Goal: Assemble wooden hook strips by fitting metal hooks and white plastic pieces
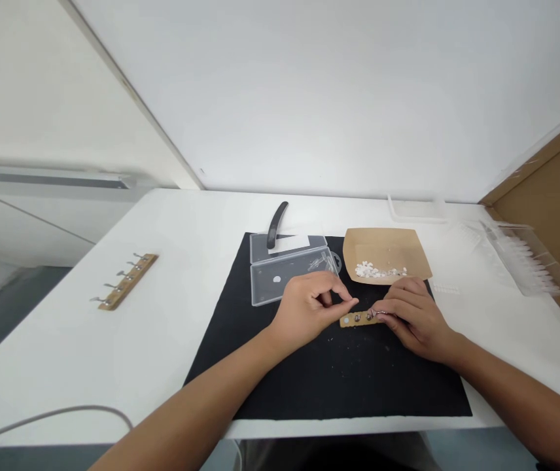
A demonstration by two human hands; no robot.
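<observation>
My left hand [312, 302] is closed, thumb and forefinger pinched together just left of and above a short wooden strip [345, 322]. Anything between those fingertips is too small to make out. At the strip's right end, my right hand [415, 318] is closed on a small shiny metal piece [375, 314] and hides part of the strip. Round metal studs [357, 318] sit along the strip, with a pale round spot near its left end. Both hands are over a black mat [309, 386].
A brown paper tray [390, 242] holds small white bits. Beside it lies an open clear case [265, 288] with a dark curved file [276, 226] at its back. Far left is another wooden strip [130, 281] with metal holders. Clear trays with nail tips [530, 258] stand right.
</observation>
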